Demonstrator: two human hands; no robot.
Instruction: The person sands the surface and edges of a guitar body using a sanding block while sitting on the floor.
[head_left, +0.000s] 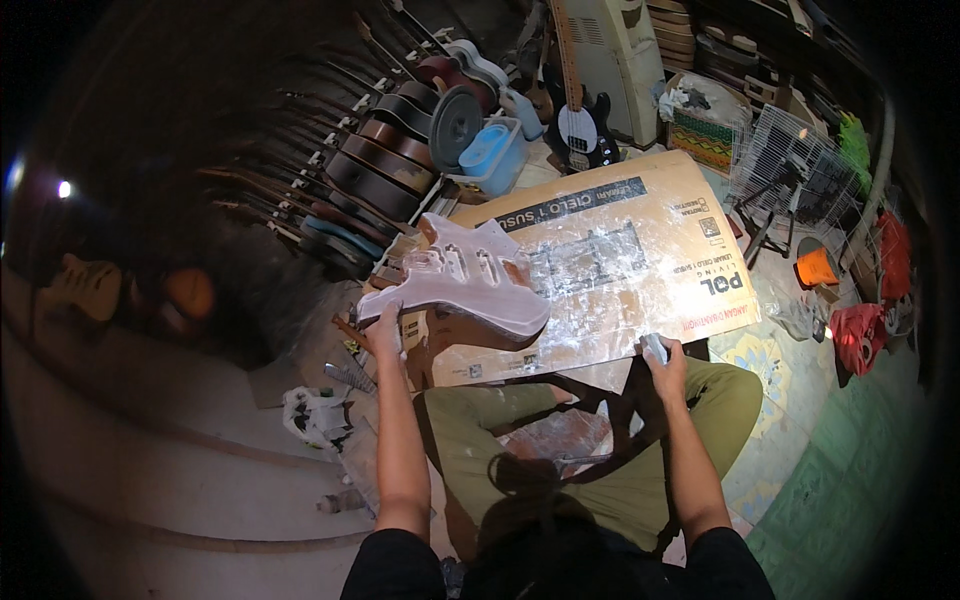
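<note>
Seen from above, with clock positions read from the middle of the view: a person sits with bent legs in olive trousers [718, 400], at 5 and 6 o'clock. An unpainted solid guitar body [465, 295], pale and dusty on its face with cut-out cavities and a brown side, lies at the centre, reaching toward 9 o'clock. It is above the left part of a flattened cardboard sheet [690, 240] smeared with white powder; whether it rests fully on the sheet, I cannot tell.

The left hand [382, 334], between 8 and 9 o'clock, is clamped on the body's near left edge. The right hand [667, 370], between 3 and 4 o'clock, is closed around a small grey block [653, 347] by the cardboard's near edge, well apart from the guitar body.

A row of guitars [385, 160] stands at 11 o'clock. At 12 is a clear tub [507, 165] with a blue container [484, 150] inside; at 1, a black-and-white electric guitar [583, 130]. A wire cage [785, 150] sits at 2, a red bag [858, 340] past 3, and a crumpled white bag [312, 415] at 8.
</note>
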